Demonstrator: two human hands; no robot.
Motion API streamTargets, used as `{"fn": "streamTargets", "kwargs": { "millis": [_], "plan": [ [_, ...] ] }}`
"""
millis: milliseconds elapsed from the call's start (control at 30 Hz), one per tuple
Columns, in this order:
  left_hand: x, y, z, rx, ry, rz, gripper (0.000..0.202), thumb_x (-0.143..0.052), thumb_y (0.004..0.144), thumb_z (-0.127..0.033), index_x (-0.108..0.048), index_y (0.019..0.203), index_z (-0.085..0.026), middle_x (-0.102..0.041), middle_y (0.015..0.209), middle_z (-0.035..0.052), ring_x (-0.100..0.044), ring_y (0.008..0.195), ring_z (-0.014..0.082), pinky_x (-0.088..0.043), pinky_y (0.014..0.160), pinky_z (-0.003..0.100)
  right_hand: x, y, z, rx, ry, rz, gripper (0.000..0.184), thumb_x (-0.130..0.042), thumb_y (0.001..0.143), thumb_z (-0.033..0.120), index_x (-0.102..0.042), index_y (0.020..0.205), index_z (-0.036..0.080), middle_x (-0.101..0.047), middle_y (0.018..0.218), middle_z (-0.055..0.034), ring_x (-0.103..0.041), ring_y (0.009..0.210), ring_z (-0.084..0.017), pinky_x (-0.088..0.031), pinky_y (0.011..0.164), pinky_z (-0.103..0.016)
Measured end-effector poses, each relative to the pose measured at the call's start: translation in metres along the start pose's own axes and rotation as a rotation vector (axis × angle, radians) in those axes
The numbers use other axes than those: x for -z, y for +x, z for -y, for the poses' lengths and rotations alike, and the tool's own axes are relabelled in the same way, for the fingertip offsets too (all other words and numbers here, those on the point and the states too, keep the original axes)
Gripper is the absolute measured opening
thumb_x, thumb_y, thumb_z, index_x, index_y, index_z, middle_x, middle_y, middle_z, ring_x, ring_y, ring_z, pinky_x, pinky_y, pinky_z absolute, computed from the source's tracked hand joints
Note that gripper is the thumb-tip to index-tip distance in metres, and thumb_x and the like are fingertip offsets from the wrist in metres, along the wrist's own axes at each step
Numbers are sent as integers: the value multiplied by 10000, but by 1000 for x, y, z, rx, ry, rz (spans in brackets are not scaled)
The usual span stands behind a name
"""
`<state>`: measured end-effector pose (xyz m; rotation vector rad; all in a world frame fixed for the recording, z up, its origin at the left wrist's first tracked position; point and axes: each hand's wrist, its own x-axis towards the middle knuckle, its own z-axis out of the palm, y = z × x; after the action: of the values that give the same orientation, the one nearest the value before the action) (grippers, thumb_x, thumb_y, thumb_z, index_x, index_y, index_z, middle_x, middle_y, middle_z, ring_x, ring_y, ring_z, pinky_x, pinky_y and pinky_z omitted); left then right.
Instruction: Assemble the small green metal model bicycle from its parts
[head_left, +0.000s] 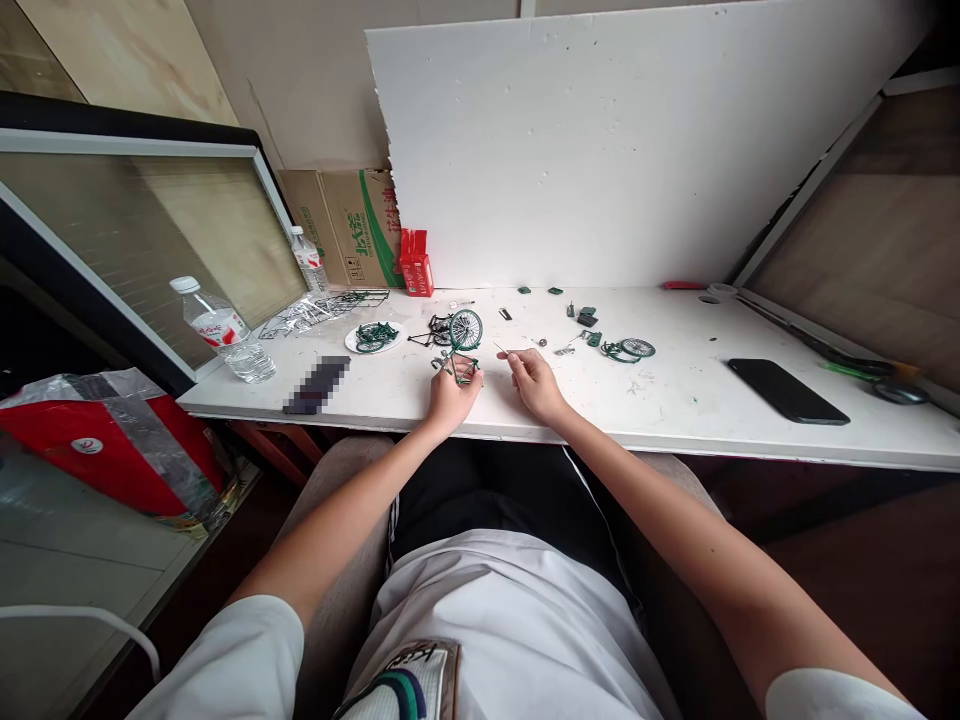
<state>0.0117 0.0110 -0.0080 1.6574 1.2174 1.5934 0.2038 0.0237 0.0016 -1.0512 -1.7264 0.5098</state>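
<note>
On the white table (675, 410), my left hand (452, 393) is closed around a small green model bicycle frame (459, 362) with one spoked wheel (466, 328) standing up at its far end. My right hand (534, 382) is just to the right, its fingers pinched on a thin rod-like tool (501, 348) that points toward the frame. A second green wheel assembly (630, 349) lies further right. Small green parts (586, 318) are scattered behind it.
A white dish (373, 340) holds green parts, with a plastic bag (315, 310) of pieces behind. Two water bottles (222, 330) stand at the left, a red box (415, 264) and a cardboard box (352, 225) at the back. A black phone (787, 390) lies right.
</note>
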Motion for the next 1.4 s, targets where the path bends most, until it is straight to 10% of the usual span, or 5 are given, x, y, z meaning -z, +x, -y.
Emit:
{"fn": "streamTargets", "kwargs": {
  "millis": [267,500,733,1400],
  "plan": [
    [9,3,-9,-114,258,11,131,-733,903,-245,-679,1009,-190,-790,949,95,-761,850,219,-602,807,326,-1,0,-2,-138,235,22,546,-756,859,651,-797,1132,180,-761,1037,-112,-653,754,-192,-540,664,-324],
    [12,7,-2,-41,193,-7,199,-722,909,-210,-715,1105,-182,-796,976,91,-754,885,209,-598,810,306,-1,0,2,-223,264,67,591,-670,879,742,-799,889,165,-720,765,-72,-596,631,-170,-474,548,-286],
    [12,9,8,46,62,0,232,-732,912,-257,-676,1121,-172,-778,965,94,-750,873,205,-591,810,317,-1,0,-8,-130,199,11,657,-557,972,696,-747,1309,164,-747,1004,-118,-624,718,-176,-543,612,-311],
    [8,8,9,69,94,51,197,-700,919,-209,-729,1108,-165,-813,1008,105,-779,871,211,-616,835,331,3,-3,12,-255,211,60,592,-815,803,618,-824,1179,161,-829,933,-122,-751,801,-255,-556,566,-313]
  ]
}}
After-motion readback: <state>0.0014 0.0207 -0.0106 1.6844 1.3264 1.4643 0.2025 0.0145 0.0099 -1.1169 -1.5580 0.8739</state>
